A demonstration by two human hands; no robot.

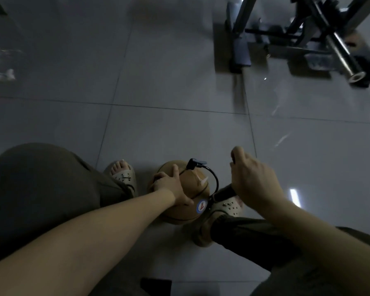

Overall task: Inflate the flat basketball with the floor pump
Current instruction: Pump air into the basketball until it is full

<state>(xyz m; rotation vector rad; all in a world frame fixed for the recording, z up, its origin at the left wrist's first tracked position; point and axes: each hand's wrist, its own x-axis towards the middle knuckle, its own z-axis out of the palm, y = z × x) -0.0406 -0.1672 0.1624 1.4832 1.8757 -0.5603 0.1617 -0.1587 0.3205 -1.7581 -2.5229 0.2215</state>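
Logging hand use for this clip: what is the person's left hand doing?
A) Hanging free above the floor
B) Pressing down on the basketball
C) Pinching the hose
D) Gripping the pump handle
B: the left hand lies spread over the top of the basketball, and it is the right hand that grips the pump handle.

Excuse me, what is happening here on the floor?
A seated person steadies a brown rubber basketball on the grey tiled floor with the left hand spread on it. The right hand grips the black handle of the floor pump. A thin black hose curves from the pump to the ball's top.
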